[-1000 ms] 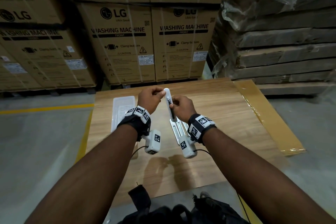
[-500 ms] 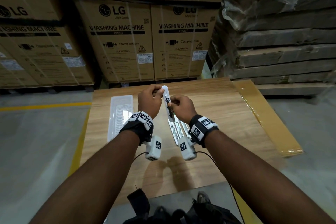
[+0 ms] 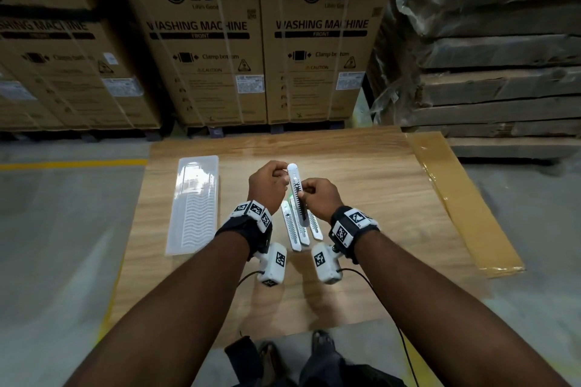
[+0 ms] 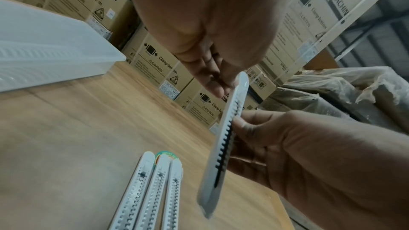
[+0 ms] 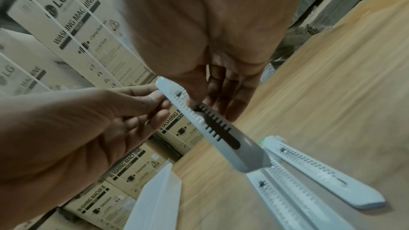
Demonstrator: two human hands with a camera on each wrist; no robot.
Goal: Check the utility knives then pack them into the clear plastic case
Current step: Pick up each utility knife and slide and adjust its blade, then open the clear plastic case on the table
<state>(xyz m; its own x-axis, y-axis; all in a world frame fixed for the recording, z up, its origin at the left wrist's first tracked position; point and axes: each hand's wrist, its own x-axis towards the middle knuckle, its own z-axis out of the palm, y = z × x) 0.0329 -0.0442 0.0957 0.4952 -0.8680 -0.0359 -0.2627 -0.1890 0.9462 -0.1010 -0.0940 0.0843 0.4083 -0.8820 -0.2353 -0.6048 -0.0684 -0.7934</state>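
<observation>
White plastic utility knife: pinched by left hand at far end, right hand mid-body; long axis parallel to clear ribbed plastic case, lying leftward.

Bare tabletop to the right of both hands, wide run out to the taped edge strip. Near edge bare too. Left side: clear plastic case lies lengthwise, lid shut, w/ a bare lane between it & the left hand. Directly under the hands: three knives on the table, side by side, fanned, blocking a straight drop. Far edge: stacked cartons stand behind the table.
</observation>
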